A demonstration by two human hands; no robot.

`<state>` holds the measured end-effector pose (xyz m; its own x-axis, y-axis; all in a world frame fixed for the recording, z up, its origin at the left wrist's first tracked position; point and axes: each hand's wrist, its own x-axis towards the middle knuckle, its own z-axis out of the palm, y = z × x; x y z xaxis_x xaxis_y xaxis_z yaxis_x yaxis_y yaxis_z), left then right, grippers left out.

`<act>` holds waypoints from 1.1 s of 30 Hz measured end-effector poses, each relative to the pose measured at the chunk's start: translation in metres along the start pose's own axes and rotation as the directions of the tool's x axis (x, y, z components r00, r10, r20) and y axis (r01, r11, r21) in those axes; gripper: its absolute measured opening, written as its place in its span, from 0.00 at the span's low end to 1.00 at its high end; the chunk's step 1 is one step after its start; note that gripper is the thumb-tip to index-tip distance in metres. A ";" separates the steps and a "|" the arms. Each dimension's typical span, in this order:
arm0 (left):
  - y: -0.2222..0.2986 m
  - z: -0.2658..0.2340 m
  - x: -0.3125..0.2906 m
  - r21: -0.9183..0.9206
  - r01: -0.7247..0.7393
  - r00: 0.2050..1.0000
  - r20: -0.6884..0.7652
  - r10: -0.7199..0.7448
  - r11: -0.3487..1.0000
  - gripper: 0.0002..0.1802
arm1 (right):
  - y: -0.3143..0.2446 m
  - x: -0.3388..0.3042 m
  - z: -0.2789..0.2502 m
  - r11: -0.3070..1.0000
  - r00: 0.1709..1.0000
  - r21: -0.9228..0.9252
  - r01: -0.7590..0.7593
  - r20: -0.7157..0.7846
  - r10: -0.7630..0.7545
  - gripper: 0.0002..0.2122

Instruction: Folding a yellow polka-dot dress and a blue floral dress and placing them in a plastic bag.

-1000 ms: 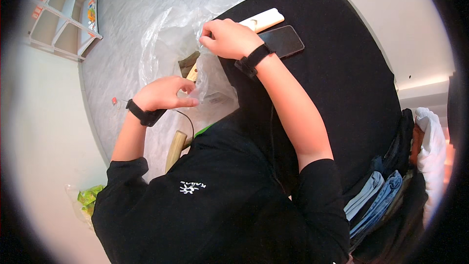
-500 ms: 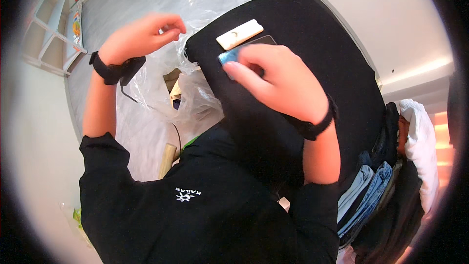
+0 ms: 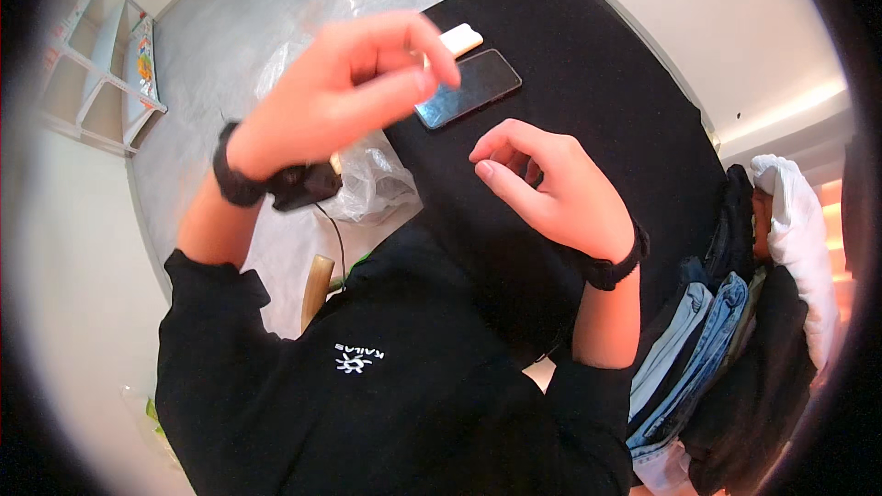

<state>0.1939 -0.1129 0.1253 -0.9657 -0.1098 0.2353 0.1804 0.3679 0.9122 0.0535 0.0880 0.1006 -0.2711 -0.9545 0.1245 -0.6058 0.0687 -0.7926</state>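
My left hand [image 3: 363,83] hangs over the left edge of a black cloth-covered table [image 3: 634,129], fingers bent and thumb apart from them, with nothing seen in it. Its fingertips overlap the view of a dark smartphone [image 3: 473,87] lying on the cloth, and I cannot tell whether they touch it. Behind the phone lies a flat white object [image 3: 461,39], partly covered by the left hand. My right hand [image 3: 560,188] is nearer to me, clear of the phone, with loosely curled fingers. Its thumb and forefinger tips come close together, and nothing shows between them.
Folded jeans [image 3: 694,358] and a white garment [image 3: 795,257] are stacked at the right. Clear plastic [image 3: 372,188] lies left of the table beside a wooden piece [image 3: 317,289]. A white shelf [image 3: 106,64] stands at the far left.
My left hand has moved right, across the white object and the phone's near-left part. My right hand has drawn back toward me, off the phone, uncovering its screen.
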 end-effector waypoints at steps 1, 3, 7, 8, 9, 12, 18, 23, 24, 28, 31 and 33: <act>-0.002 0.011 -0.010 0.017 -0.018 0.997 0.070 0.016 1.000 0.06 | 0.000 -0.006 0.001 1.000 1.000 0.017 -0.007 0.020 0.007 0.06; -0.010 0.030 -0.025 0.029 -0.018 0.965 0.262 0.010 0.999 0.07 | 0.000 -0.014 -0.001 0.999 1.000 0.032 -0.023 0.011 0.022 0.06; -0.030 0.049 -0.040 0.125 0.210 0.717 0.655 -0.240 0.970 0.09 | 0.006 -0.027 -0.005 0.998 0.998 0.046 -0.040 0.040 0.038 0.06; -0.035 0.045 -0.039 0.127 0.220 0.712 0.657 -0.248 0.967 0.09 | 0.010 -0.027 -0.005 0.997 0.997 0.054 -0.047 0.061 0.044 0.06; -0.041 0.036 -0.037 0.265 0.114 0.800 0.547 -0.247 0.958 0.10 | 0.015 -0.027 -0.005 0.998 0.998 0.048 -0.040 0.058 0.038 0.06; -0.061 -0.011 -0.028 0.535 0.166 0.964 0.090 -0.251 0.828 0.12 | 0.037 -0.024 0.003 0.989 0.991 0.140 -0.041 0.132 0.022 0.06; -0.158 -0.098 0.014 0.783 0.511 0.773 -0.240 -0.587 0.354 0.13 | 0.101 -0.007 0.029 0.546 0.913 0.735 -0.401 0.268 0.309 0.06; -0.281 -0.111 0.002 0.829 0.485 0.522 -0.020 -0.853 0.277 0.09 | 0.126 -0.008 0.034 0.350 0.911 0.865 -0.359 0.245 0.331 0.06; -0.310 -0.112 -0.001 0.933 0.270 0.555 0.051 -0.830 0.238 0.10 | 0.128 -0.009 0.034 0.346 0.918 0.871 -0.350 0.246 0.310 0.06; -0.417 -0.113 -0.035 0.746 0.655 0.441 -0.248 -0.863 0.121 0.17 | 0.130 -0.009 0.033 0.220 0.919 0.925 -0.311 0.233 0.319 0.05; -0.480 -0.114 -0.045 0.693 0.721 0.392 -0.386 -0.835 0.019 0.18 | 0.130 -0.008 0.032 0.198 0.910 0.925 -0.324 0.248 0.333 0.05; -0.505 -0.115 -0.048 0.627 0.778 0.375 -0.503 -0.779 -0.031 0.19 | 0.130 -0.006 0.031 0.170 0.922 0.933 -0.318 0.262 0.285 0.07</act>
<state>0.1710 -0.3995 -0.3084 -0.4082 -0.7925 -0.4531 -0.8743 0.4821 -0.0555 -0.0004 0.0939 -0.0217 -0.2266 -0.9364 -0.2679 0.6806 0.0445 -0.7313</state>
